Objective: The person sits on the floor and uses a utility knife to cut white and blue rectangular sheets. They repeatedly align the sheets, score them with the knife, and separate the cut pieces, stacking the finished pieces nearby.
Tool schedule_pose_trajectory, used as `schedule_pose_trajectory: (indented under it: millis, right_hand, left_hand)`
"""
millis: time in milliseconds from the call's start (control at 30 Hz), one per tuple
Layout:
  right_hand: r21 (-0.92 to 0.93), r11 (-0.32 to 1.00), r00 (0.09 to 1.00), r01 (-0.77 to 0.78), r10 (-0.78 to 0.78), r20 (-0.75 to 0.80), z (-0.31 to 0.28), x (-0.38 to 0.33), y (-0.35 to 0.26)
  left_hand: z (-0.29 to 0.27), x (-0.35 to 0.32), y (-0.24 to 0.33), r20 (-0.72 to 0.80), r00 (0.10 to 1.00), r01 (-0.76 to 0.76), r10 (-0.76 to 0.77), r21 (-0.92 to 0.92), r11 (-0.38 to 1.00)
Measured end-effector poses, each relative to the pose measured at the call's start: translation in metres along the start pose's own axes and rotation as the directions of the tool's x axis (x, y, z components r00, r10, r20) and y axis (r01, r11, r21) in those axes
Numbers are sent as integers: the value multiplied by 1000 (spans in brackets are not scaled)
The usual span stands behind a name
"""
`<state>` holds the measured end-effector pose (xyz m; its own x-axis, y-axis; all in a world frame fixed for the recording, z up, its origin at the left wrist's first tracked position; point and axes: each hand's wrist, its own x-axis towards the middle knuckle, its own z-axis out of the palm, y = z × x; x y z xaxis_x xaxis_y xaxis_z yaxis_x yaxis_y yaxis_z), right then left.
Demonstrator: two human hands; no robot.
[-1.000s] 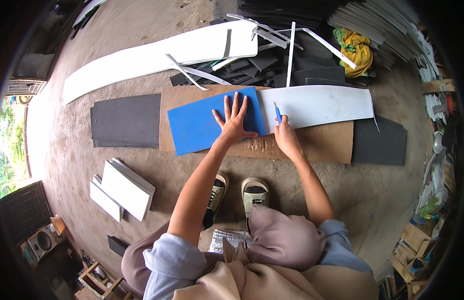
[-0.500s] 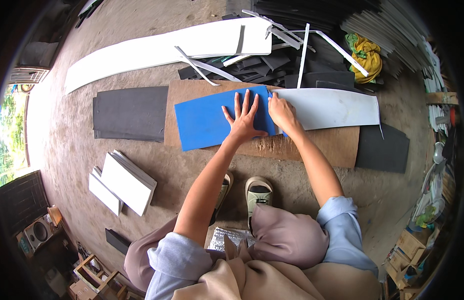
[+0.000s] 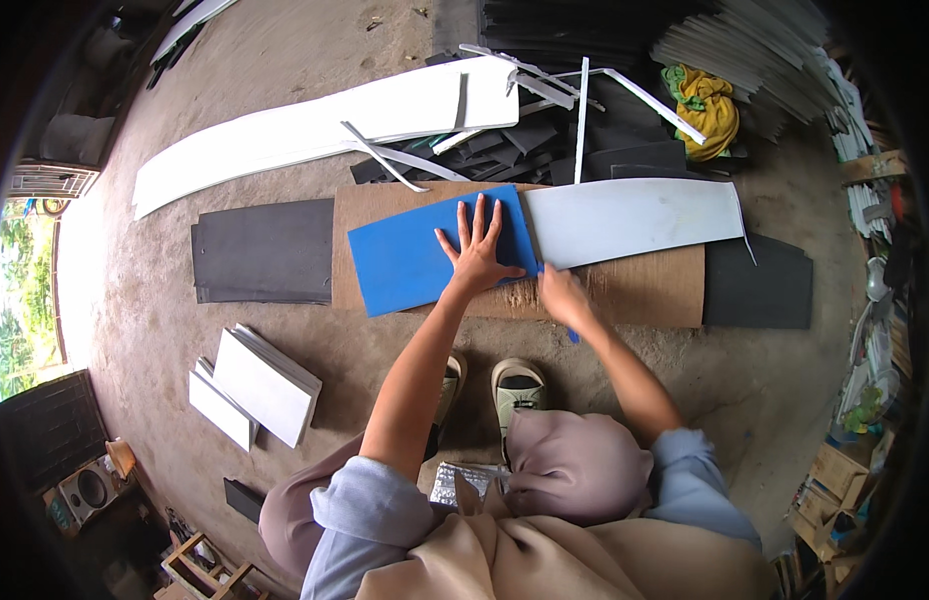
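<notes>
A blue foam-like sheet [image 3: 400, 250] lies at a slant on a brown board [image 3: 625, 290] on the floor. My left hand [image 3: 477, 255] is spread flat on its right half, pressing down. By the sheet's near right corner, my right hand [image 3: 563, 295] is closed round a slim blue utility knife [image 3: 573, 337]. Fingers hide most of the knife; only blue bits show at both ends of the fist. A pale grey-white sheet [image 3: 635, 220] lies to the right of the blue one, with a narrow dark gap between them.
Dark grey sheets [image 3: 265, 250] lie left of the board, another dark sheet [image 3: 760, 283] right. Beyond are a long white sheet [image 3: 325, 120], black offcuts [image 3: 525, 140] and a yellow-green cloth [image 3: 710, 115]. White blocks [image 3: 270, 385] stand near left; my shoes [image 3: 518, 385] are close.
My right hand has slid toward me along the blue sheet's right edge, from its far end to its near corner. My left hand stays on the sheet. The view has shifted slightly.
</notes>
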<state>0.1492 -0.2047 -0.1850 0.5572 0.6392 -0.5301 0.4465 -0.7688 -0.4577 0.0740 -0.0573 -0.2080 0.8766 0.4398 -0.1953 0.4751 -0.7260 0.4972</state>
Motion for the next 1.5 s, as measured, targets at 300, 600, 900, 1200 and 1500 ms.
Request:
schedule_pose_trajectory:
  millis: [300, 600, 900, 1200, 1500]
  right_hand:
    - [-148, 987, 970, 62, -94, -224, -18, -11, -4]
    - [-103, 993, 953, 51, -79, -292, -34, 85, -32]
    - [-49, 998, 1000, 27, -28, -9, 0, 22, -3]
    - [-136, 989, 995, 48, -60, -84, -23, -14, -4]
    - [-113, 992, 958, 50, -79, -274, -34, 86, -33]
  left_hand:
    - [2, 2, 0, 11, 1000, 16, -17, 28, 999]
    - [-5, -1, 10, 30, 999, 13, -12, -21, 1000]
    - [-1, -2, 5, -32, 999, 26, -27, -17, 1000]
    - [-2, 3, 6, -3, 1000, 16, -16, 17, 1000]
    - [-4, 0, 9, 46, 999, 20, -21, 11, 1000]
